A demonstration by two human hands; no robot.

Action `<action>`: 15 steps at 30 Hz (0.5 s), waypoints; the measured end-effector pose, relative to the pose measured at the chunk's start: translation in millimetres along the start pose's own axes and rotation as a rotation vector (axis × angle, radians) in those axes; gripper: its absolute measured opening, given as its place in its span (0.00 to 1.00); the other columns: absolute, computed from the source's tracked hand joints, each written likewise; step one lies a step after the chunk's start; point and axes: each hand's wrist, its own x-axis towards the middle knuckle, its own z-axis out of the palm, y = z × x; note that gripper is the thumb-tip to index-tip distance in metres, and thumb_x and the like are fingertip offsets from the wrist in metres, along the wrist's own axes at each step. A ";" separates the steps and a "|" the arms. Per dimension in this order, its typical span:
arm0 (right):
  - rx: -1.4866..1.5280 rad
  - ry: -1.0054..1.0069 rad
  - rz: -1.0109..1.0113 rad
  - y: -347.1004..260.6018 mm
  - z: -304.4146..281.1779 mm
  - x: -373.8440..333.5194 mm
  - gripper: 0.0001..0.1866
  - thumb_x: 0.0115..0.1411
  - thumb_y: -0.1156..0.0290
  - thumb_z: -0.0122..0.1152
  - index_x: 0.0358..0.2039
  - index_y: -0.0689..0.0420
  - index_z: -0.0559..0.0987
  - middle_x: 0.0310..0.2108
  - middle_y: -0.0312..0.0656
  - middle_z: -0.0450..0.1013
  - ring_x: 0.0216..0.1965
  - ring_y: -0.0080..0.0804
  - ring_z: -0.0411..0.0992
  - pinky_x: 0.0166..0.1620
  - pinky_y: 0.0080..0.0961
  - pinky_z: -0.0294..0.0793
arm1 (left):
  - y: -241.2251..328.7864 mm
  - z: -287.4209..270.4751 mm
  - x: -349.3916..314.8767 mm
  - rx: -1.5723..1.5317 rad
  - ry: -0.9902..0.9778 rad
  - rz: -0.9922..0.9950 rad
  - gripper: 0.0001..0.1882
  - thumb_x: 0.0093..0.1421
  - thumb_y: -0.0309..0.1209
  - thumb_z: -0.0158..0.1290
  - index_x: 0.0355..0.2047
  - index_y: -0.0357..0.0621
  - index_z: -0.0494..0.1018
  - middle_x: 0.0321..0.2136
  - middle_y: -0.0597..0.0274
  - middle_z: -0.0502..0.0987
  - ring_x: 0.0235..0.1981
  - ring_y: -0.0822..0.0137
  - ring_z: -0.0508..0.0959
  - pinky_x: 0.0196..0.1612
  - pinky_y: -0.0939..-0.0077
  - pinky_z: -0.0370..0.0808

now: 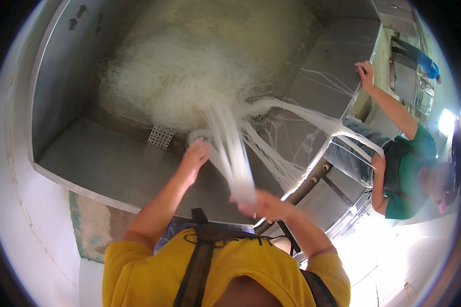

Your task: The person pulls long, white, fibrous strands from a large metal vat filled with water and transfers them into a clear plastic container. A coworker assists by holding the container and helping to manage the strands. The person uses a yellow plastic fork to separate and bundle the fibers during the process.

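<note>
A big tangled mass of long, thin white noodles point(174, 82) lies in cloudy water in a deep metal tank point(87, 148). My right hand point(264, 205), somewhat blurred, is closed round the lower end of a thick hank of noodles point(232, 148) that stretches up to the mass. Left of that hank, my left hand point(196, 155) is curled at a looped strand of noodles by the mass's near edge; its fingertips are partly blurred. More strands point(276, 163) drape over the tank's right wall near my right hand.
Across the right rim, a co-worker in a green shirt point(425, 153) holds another hank of noodles point(317, 120) with one hand and rests the other on the rim. A perforated plate point(160, 137) sits on the tank's inside. Farther back is a person in blue point(426, 64).
</note>
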 end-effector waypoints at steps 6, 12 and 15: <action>-0.416 -0.273 0.256 29.6 19.7 -72.1 0.15 0.57 0.59 0.44 0.40 0.54 0.69 0.34 0.50 0.70 0.38 0.41 0.69 0.39 0.33 0.66 | 20.6 43.9 76.9 -0.168 -0.192 -0.190 0.27 0.56 0.41 0.43 0.52 0.39 0.54 0.38 0.49 0.68 0.38 0.58 0.70 0.43 0.64 0.67; -0.093 0.186 0.353 94.2 32.3 -78.9 0.12 0.56 0.63 0.48 0.37 0.55 0.69 0.31 0.49 0.70 0.34 0.43 0.70 0.36 0.31 0.67 | 60.4 -7.4 148.5 -0.126 -0.100 0.136 0.14 0.52 0.31 0.47 0.39 0.41 0.67 0.18 0.64 0.68 0.19 0.67 0.68 0.28 0.73 0.70; -0.314 0.254 0.091 56.9 19.7 -41.1 0.19 0.53 0.59 0.52 0.42 0.54 0.66 0.27 0.48 0.71 0.33 0.44 0.70 0.35 0.32 0.68 | 204.9 -1.0 64.2 0.045 -0.006 0.262 0.20 0.51 0.26 0.48 0.45 0.37 0.64 0.13 0.72 0.59 0.16 0.76 0.63 0.21 0.83 0.64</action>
